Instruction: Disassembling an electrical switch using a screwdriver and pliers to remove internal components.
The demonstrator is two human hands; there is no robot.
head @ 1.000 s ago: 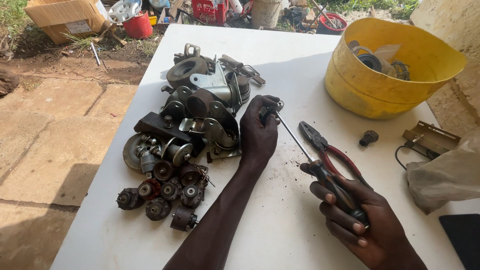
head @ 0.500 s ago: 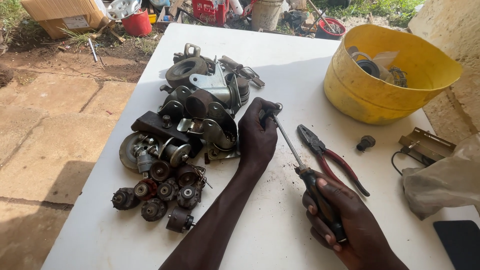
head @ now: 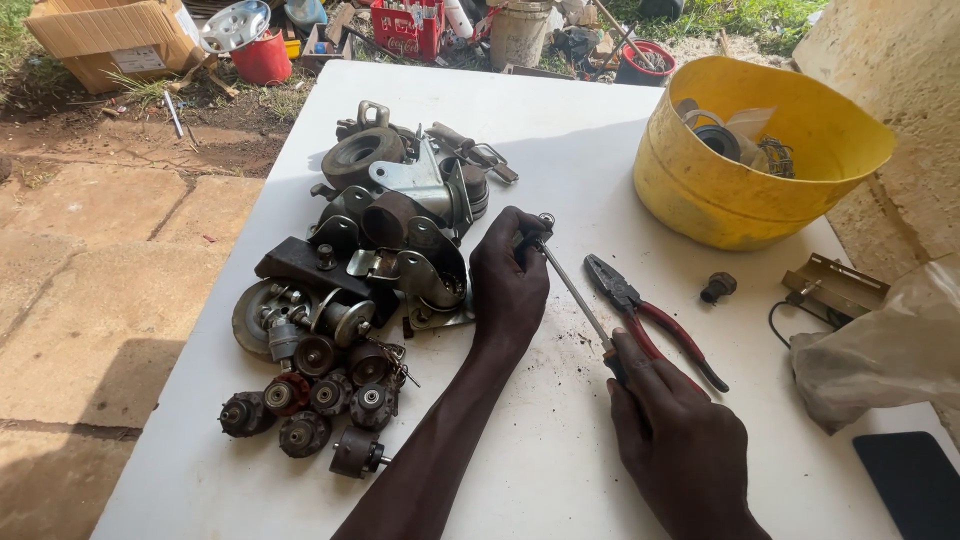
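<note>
Head view: the left hand point(head: 510, 275) lies knuckles-up on the white counter point(head: 560, 130), its grip pressed together around a small metal part point(head: 545, 220), of which only a round end shows past the fingertips. The right hand point(head: 680, 440) has its grip wrapped shut on the handle of a screwdriver point(head: 575, 295). The thin shaft runs up and away from that grip to the left hand's grip, and its tip meets the small metal part there.

As a judgement, the work in hand is the seating or turning of the screwdriver tip on that part, with the left hand as the clamp. This seems to call for a firm hold on the part and a shaft kept in line with it, since a slip would send the tip toward the left fingers.

Just beside the right grip, on its outer side, lie red-handled pliers point(head: 650, 320), jaws pointing away. Beyond them sit a dark bolt point(head: 717, 287), a bent metal bracket point(head: 835, 285) and a clear plastic bag point(head: 890, 350). A yellow bowl point(head: 700, 190) of odd parts stands well beyond the right grip. Touching the left grip's outer side is a heap of castor wheels point(head: 390, 230), with small dark rollers point(head: 310, 400) nearer the person.
</note>
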